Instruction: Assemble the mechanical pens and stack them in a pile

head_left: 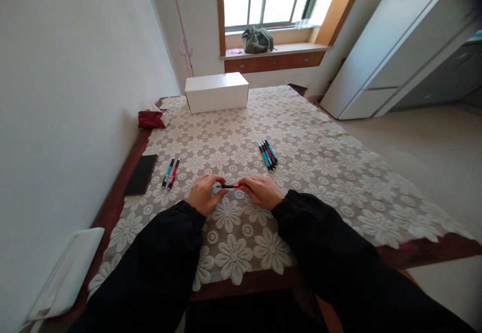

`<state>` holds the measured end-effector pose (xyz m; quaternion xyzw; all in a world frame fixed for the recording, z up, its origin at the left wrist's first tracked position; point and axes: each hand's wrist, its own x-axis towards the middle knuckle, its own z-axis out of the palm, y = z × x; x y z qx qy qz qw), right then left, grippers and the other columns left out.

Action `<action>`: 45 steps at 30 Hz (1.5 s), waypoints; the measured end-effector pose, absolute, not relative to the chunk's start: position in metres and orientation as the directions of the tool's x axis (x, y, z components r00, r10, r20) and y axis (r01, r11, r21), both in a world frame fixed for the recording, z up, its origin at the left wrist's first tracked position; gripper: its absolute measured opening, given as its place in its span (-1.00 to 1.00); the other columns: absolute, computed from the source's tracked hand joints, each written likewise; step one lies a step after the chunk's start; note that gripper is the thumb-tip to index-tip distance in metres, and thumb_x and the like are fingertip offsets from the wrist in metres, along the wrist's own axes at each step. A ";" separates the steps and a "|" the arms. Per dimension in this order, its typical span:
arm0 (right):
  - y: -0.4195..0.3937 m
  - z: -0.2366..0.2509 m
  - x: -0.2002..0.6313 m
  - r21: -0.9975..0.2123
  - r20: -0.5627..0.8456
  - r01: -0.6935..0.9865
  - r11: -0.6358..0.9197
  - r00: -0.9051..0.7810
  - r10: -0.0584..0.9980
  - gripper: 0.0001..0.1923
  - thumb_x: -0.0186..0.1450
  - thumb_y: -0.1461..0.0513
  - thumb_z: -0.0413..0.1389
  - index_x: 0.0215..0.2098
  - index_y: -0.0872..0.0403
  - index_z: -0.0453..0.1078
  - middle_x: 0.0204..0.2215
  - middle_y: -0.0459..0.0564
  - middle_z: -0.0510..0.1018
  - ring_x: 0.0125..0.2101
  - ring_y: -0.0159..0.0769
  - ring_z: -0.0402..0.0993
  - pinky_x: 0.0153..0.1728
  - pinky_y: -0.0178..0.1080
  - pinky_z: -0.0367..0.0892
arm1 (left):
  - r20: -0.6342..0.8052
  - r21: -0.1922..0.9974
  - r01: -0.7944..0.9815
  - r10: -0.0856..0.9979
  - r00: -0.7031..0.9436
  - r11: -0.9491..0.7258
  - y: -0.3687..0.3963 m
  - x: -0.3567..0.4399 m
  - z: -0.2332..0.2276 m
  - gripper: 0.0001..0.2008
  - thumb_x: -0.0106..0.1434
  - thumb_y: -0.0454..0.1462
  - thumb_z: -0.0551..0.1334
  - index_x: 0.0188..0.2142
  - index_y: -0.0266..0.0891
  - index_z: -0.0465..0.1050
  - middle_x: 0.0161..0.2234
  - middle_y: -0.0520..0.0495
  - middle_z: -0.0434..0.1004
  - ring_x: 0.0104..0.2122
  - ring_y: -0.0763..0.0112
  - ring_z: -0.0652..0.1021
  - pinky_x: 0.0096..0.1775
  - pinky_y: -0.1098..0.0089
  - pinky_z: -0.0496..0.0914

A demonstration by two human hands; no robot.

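My left hand (203,192) and my right hand (262,191) hold one red and black pen (229,186) between them, level above the lace tablecloth (324,172). The left fingers pinch its black end, the right fingers its red end. Two pens (170,173), one teal and one red, lie side by side to the left of my hands. A bunch of several teal and red pens (268,154) lies to the upper right of my right hand.
A white box (217,92) stands at the far end of the table. A red tissue pack (152,118) and a black notebook (141,174) lie along the left edge by the wall. A white object (68,267) rests at the near left corner. A white cabinet (391,51) stands to the right.
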<state>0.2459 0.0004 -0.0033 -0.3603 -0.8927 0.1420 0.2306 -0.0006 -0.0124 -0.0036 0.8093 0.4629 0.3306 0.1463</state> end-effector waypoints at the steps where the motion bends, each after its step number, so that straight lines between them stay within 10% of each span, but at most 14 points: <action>1: 0.000 -0.003 0.246 -0.420 0.310 0.579 0.698 -0.632 0.711 -0.82 0.52 0.22 -0.06 -0.10 0.06 0.37 -0.23 0.03 0.60 -0.21 -0.20 0.55 -0.22 -0.25 0.34 | 0.398 0.546 0.653 0.848 0.350 -0.525 -0.013 -0.001 -0.003 -0.79 0.29 -0.22 0.36 -0.10 -0.13 0.46 -0.18 -0.03 0.62 -0.09 0.15 0.55 0.02 0.14 0.37; 21: -0.001 -0.002 0.246 -0.433 0.317 0.572 0.697 -0.627 0.712 -0.82 0.52 0.21 -0.04 -0.11 0.05 0.40 -0.24 0.04 0.60 -0.21 -0.20 0.54 -0.21 -0.25 0.35 | 0.351 0.524 0.664 0.846 0.401 -0.533 -0.010 -0.002 -0.002 -0.71 0.49 -0.17 0.07 -0.28 -0.15 0.51 -0.19 -0.07 0.61 -0.09 0.19 0.53 0.00 0.16 0.37; 28: 0.001 -0.003 0.247 -0.429 0.307 0.576 0.696 -0.632 0.712 -0.80 0.52 0.20 -0.06 -0.10 0.05 0.40 -0.24 0.05 0.60 -0.22 -0.20 0.54 -0.22 -0.26 0.34 | 0.388 0.537 0.655 0.845 0.367 -0.531 -0.011 -0.001 -0.004 -0.85 0.30 -0.22 0.34 -0.15 -0.14 0.46 -0.17 -0.06 0.60 -0.08 0.15 0.53 0.03 0.14 0.37; 45: 0.000 -0.002 0.246 -0.416 0.321 0.578 0.702 -0.628 0.708 -0.82 0.52 0.21 -0.05 -0.11 0.05 0.38 -0.24 0.04 0.60 -0.22 -0.20 0.54 -0.22 -0.25 0.35 | 0.361 0.532 0.673 0.856 0.370 -0.515 -0.012 -0.001 -0.003 -0.83 0.41 -0.14 0.22 -0.13 -0.16 0.48 -0.14 -0.09 0.60 -0.07 0.14 0.54 0.02 0.12 0.37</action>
